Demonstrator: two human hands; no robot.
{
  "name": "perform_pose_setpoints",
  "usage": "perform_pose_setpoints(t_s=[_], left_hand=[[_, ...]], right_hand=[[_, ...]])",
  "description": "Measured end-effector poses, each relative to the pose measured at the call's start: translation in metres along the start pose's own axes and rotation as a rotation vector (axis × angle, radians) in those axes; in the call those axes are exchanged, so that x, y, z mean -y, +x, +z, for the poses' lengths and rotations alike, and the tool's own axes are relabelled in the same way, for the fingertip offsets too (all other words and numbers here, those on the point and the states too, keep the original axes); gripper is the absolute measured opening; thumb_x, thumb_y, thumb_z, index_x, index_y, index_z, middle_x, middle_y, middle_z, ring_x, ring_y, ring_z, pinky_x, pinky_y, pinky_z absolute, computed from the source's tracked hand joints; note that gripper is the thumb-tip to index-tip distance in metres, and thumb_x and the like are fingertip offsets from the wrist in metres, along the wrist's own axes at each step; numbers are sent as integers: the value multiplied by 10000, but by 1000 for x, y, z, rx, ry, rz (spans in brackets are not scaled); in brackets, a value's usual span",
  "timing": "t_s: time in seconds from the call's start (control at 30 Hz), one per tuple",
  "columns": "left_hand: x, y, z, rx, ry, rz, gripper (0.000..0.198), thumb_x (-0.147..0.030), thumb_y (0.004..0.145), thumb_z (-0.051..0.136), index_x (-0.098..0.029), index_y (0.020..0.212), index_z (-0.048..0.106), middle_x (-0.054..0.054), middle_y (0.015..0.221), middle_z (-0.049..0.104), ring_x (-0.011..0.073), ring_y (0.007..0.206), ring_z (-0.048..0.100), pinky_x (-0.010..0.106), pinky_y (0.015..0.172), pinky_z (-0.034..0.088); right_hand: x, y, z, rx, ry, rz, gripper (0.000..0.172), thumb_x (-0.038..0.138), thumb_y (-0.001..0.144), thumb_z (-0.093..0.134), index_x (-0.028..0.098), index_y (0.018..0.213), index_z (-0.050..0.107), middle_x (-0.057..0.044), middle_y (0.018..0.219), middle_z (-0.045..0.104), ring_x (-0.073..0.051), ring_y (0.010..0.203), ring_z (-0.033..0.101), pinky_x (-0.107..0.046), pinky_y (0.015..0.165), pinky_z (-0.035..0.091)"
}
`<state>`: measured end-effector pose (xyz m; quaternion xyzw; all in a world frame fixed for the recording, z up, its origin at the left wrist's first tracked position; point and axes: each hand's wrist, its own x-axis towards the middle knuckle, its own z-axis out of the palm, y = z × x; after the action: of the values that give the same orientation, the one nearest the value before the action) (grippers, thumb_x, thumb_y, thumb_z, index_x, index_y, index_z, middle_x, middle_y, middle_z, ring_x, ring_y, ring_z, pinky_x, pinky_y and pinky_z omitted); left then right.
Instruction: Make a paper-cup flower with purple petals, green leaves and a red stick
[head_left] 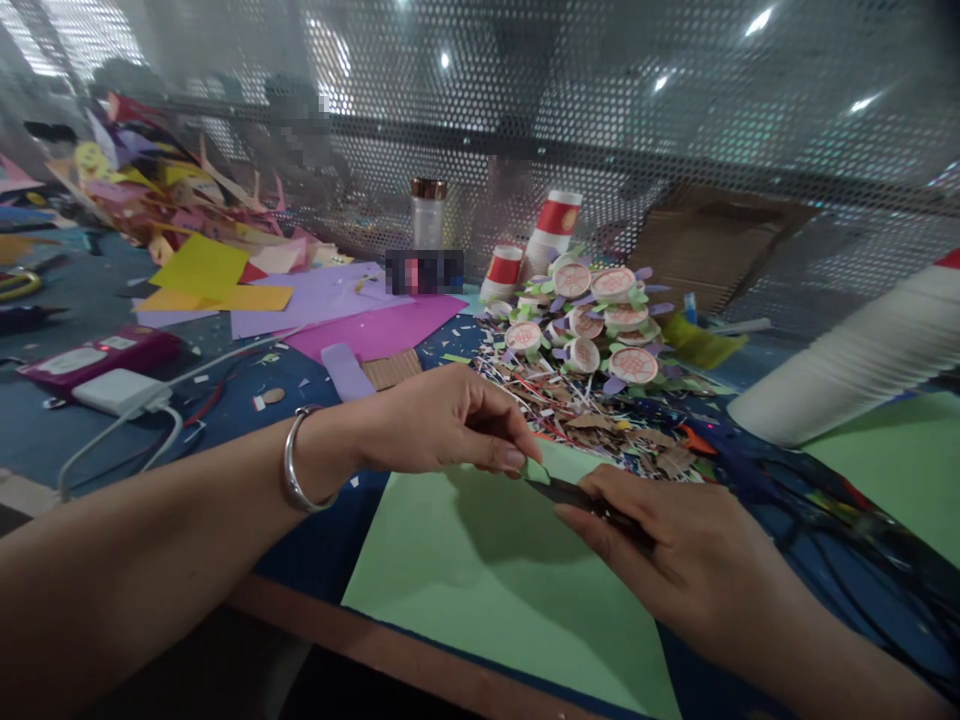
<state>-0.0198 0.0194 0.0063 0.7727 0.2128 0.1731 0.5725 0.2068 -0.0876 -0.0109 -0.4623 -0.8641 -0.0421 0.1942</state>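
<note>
My left hand [450,425], with a silver bangle at the wrist, pinches a small piece of green paper [535,470] between thumb and finger. From the right, my right hand [660,530] grips a dark narrow-bladed tool [592,500]; whether it is a knife or scissors I cannot tell. Its tip meets or overlaps the lower edge of the small piece. Beneath both hands a large sheet of green paper [502,600] lies flat near the table's front edge. Past them sits a pile of paper-cup turtles [585,322], with red-patterned round tops and green and purple paper limbs.
Paper scraps [540,390] spread behind the green sheet. A long stack of paper cups [855,350] leans at right, near dark cables [832,570]. At left are a charger [124,388] with white cable, purple paper [300,300] and coloured offcuts. A perforated metal screen [525,80] stands behind.
</note>
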Motion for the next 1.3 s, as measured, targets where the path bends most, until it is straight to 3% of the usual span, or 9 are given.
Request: perform_pose_setpoints(t_s=[1.3], left_hand=[[4, 2, -1, 15, -15, -9, 108, -164, 853, 718, -136, 944, 770, 30, 788, 718, 86, 717, 618, 178, 633, 451]], right_hand=[[2, -1, 0, -45, -82, -24, 433, 439, 1058, 378, 219, 717, 531, 43, 508, 543, -117, 394, 558, -265, 421, 308]])
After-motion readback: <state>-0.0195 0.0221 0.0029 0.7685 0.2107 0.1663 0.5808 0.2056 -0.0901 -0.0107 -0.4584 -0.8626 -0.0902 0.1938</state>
